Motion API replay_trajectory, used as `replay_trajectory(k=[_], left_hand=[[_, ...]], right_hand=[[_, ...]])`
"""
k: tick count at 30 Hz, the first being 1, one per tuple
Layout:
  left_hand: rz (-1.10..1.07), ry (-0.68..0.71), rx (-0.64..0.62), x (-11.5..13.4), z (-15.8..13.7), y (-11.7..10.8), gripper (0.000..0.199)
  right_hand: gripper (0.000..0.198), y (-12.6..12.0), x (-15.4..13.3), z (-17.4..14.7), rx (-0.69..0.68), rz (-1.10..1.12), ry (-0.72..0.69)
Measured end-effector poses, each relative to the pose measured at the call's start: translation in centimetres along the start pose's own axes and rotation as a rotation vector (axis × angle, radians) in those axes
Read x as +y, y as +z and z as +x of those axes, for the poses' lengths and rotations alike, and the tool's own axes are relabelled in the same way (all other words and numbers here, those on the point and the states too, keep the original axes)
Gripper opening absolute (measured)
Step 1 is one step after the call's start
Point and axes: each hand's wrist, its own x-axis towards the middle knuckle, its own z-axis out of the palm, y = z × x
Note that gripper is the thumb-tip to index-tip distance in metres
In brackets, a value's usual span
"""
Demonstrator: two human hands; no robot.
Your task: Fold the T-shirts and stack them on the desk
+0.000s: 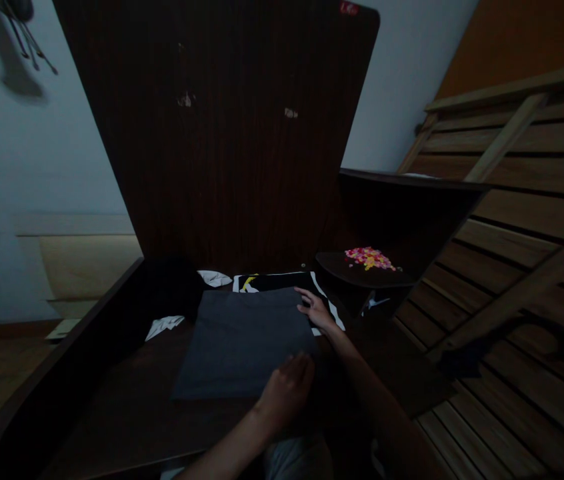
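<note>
One gray cloth (242,340) lies spread over the table (127,407) in front of me, with both my hands at its right side. As far as I can judge, it is mostly laid flat: its far and near edges run fairly straight, and its surface shows only faint creases. What looks left unsettled is the right side; my left hand (289,383) covers the near right part, so I cannot tell whether the corner there lies flat.

That left hand comes in over the cloth's near edge, fingers curled in toward the palm; it is blurred and dark, and I cannot tell whether it pinches any fabric. My right hand (317,310) is at the cloth's far right corner, its forearm to the right of the cloth, fingers extended and parted, fingertips at the border with no visible grip.

Beyond the cloth and past its right edge, a black-and-white item (282,281) shows, partly covered by it. A dark heap (172,287) sits to the cloth's left.
</note>
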Motion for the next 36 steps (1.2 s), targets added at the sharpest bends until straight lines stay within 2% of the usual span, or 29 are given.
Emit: replay_trajectory(k=[2, 5, 8, 10, 12, 14, 18, 22, 26, 28, 31, 32, 34, 36], left_hand=[[0.017, 0.002, -0.041, 0.5, -0.1, 1.1, 0.044], [0.016, -0.02, -0.085, 1.4, -0.2, 1.8, 0.043], [-0.085, -0.021, -0.082, 1.7, -0.5, -0.1, 0.044], [-0.18, -0.06, -0.059, 0.9, -0.7, -2.1, 0.04], [-0.169, -0.174, 0.014, -0.9, -1.3, -3.8, 0.041], [-0.059, -0.274, 0.081, -3.3, -2.3, -4.5, 0.042], [0.135, -0.371, 0.085, -7.0, -5.2, -2.8, 0.049], [0.144, -0.355, 0.071, -7.0, -7.3, -1.3, 0.06], [-0.048, -0.345, 0.033, -6.9, -8.2, -2.7, 0.058], [-0.156, -0.488, 0.123, -8.3, -8.8, -4.0, 0.052], [-0.244, -0.825, 0.357, -11.6, -10.3, -5.7, 0.05], [-0.292, -0.922, 0.392, -12.7, -10.8, -6.1, 0.05], [-0.433, -1.093, 0.386, -14.4, -11.5, -6.6, 0.051], [-0.579, -1.201, 0.348, -15.3, -11.7, -6.9, 0.058]], right_hand=[[0.059, 0.0, 0.1, -0.1, 0.011, -0.144, 0.013], [0.063, 0.4, -0.3, -0.5, 0.083, -0.484, -0.01], [0.059, 1.3, -1.4, -1.2, 0.207, -0.805, -0.122], [0.052, 2.1, -2.1, -1.6, 0.231, -0.911, -0.227], [0.046, 3.2, -2.7, -2.0, 0.191, -0.941, -0.337], [0.042, 4.4, -3.1, -2.3, 0.12, -0.926, -0.407], [0.041, 7.8, -3.9, -2.1, -0.035, -0.825, -0.467], [0.037, 12.5, -5.1, 0.0, -0.214, -0.725, -0.536], [0.039, 17.7, -5.6, 3.1, -0.318, -0.732, -0.464], [0.042, 19.7, -5.4, 4.5, -0.339, -0.735, -0.381], [0.045, 21.6, -5.1, 6.0, -0.361, -0.714, -0.28], [0.046, 22.0, -5.0, 6.3, -0.365, -0.714, -0.258], [0.05, 22.5, -4.8, 6.9, -0.378, -0.739, -0.222], [0.056, 22.7, -4.7, 7.3, -0.398, -0.78, -0.184]])
